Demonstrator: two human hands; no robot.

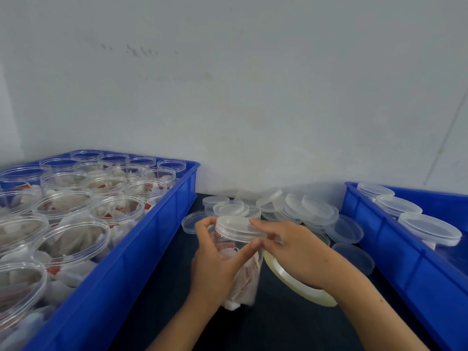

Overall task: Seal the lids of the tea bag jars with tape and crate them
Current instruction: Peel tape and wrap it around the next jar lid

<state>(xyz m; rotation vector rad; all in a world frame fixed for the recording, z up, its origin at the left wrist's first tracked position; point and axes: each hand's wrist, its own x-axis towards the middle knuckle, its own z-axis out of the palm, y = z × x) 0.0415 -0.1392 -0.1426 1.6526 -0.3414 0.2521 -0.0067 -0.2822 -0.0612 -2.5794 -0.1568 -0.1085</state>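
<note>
A: How does the jar look?

B: The jar [243, 272] is clear plastic, upright on the dark tabletop [273, 325] between two blue crates, with white tea bags [247, 279] bearing red marks bunched inside it. A translucent lid [239, 225] sits on its mouth.

A: And the person's grip on it?

B: The left hand [215, 264] wraps the jar's body, fingers curled around the far side and the thumb lying across the front just under the lid. The right hand [291, 249] has its fingers curled against the lid's right edge, thumb tip meeting the rim. Whether tape is already stuck there cannot be told.

A: Where is the tape?

B: A roll of clear tape [298, 285] lies flat on the tabletop just right of the jar, partly under the right wrist.

A: What else is around?

B: The left crate [141, 252] is packed with open jars [73, 239] of tea bags, none with lids. The right crate [395, 249] holds lidded jars [428, 229] in a row along its near wall. Behind the hands, a heap of loose lids [298, 209] spreads across the tabletop against the pale wall [253, 84], some stacked, some tilted on edge.

A: Anything crowding the work?

B: The loose lids press close behind the jar, and the two crates hem it in on either side.
</note>
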